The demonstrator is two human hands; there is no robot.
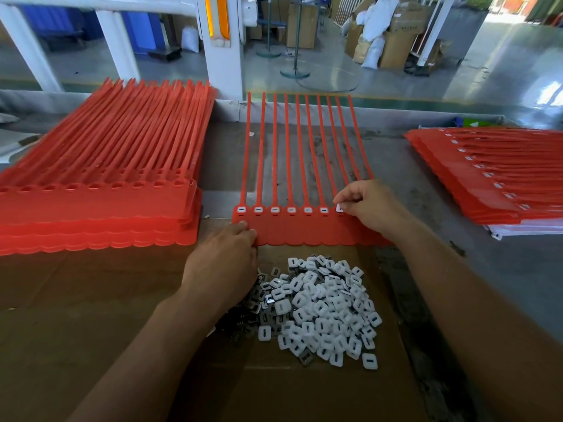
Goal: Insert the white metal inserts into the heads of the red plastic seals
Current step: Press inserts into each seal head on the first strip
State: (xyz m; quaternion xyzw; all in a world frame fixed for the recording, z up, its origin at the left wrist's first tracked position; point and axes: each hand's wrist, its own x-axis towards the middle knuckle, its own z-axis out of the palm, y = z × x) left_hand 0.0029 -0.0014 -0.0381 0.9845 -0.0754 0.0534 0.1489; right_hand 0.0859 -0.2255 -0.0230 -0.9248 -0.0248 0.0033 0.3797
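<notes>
in the middle of the frame a strip of red seals (304, 229) lies flat with its tails pointing to the top, six heads from the left already holding inserts. the right hand (370, 205) pinches a white insert (339, 208) between thumb and fingertips at the seventh head, while the left hand (225, 257) grips the strip's lower left edge with curled fingers. the pile of white inserts (323, 309) sits lower centre on cardboard (91, 300), a stack of unfilled seals (100, 208) at left, a stack of fitted seals (487, 178) at right.
</notes>
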